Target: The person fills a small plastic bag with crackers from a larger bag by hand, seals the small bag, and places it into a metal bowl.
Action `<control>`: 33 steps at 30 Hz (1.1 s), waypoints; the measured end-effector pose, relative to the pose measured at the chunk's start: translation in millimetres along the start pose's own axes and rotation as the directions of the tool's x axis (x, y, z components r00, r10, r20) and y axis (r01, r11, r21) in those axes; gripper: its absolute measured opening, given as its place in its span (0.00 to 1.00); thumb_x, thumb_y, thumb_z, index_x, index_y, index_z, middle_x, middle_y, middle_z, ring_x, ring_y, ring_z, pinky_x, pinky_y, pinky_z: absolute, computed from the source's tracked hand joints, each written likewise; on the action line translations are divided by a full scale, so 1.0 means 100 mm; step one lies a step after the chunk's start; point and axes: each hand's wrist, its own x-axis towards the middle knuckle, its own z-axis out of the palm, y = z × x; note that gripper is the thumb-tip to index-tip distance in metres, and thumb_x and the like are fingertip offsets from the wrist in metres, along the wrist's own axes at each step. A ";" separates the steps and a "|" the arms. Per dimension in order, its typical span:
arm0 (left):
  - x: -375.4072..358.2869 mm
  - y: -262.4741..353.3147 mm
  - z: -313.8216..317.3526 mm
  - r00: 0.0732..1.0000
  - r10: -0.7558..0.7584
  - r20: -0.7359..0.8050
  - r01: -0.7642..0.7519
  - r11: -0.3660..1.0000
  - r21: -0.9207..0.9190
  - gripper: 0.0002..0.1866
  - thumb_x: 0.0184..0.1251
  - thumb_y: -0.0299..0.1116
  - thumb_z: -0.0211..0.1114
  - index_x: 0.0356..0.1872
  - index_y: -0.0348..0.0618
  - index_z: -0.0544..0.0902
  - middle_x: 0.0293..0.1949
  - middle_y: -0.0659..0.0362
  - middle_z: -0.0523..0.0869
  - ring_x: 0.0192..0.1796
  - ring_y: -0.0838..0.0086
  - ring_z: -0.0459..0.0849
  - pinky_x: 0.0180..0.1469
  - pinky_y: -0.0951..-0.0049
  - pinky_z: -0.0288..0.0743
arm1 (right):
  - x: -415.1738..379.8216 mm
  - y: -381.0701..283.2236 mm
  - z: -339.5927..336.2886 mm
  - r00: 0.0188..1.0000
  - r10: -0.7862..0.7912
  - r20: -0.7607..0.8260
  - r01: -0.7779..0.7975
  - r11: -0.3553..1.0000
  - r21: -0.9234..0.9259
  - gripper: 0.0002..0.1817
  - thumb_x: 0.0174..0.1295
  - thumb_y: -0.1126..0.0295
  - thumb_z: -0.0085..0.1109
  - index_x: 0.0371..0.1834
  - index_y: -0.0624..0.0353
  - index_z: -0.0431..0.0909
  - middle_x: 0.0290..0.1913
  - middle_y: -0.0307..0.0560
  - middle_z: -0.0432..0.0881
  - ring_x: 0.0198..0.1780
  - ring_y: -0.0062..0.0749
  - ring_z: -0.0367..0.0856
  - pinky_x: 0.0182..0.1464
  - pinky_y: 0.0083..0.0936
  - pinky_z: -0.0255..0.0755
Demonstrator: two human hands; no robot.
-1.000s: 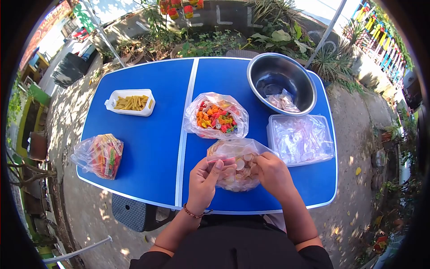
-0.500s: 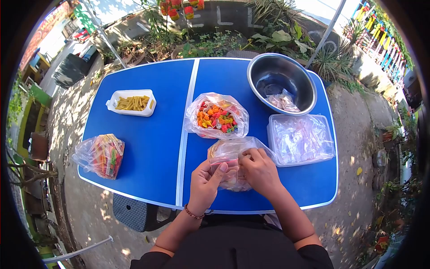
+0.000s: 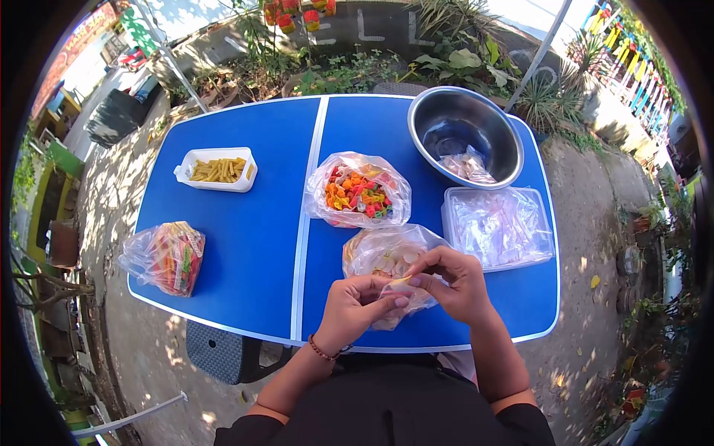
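Both hands meet over the near right part of the table. My left hand (image 3: 358, 303) is closed, thumb against fingers, on a small clear plastic bag (image 3: 397, 289). Its contents are mostly covered by the fingers. At the bag's upper edge my right hand (image 3: 455, 284) pinches with thumb and fingertips; a small yellow-orange bit shows there. Just beyond and below the hands lies a larger clear bag (image 3: 361, 256) with pale round pieces. Behind it stands an open clear bag (image 3: 318, 195) full of small red, orange, yellow and green pieces.
A steel bowl (image 3: 435, 137) holding several filled packets (image 3: 470, 168) stands at the back right. In front of it is a plastic box (image 3: 498, 227) of clear bags. On the left are a white container (image 3: 251, 175) of yellowish sticks and a tied bag (image 3: 177, 256) of colourful strips.
My right hand has moved right and turned, its fingertips now at the small bag's edge. My left hand has shifted slightly right and down, tilting the bag.
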 end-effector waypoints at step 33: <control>0.08 -0.05 -0.09 0.989 0.050 -0.138 -0.074 0.981 -0.178 0.17 0.83 0.41 0.54 0.56 0.37 0.77 0.52 0.46 0.88 0.53 0.62 0.90 0.52 0.61 0.88 | -0.04 0.30 0.05 0.993 -0.092 0.075 0.118 0.711 -0.694 0.10 0.52 0.82 0.66 0.37 0.62 0.87 0.43 0.51 0.81 0.45 0.47 0.81 0.50 0.35 0.77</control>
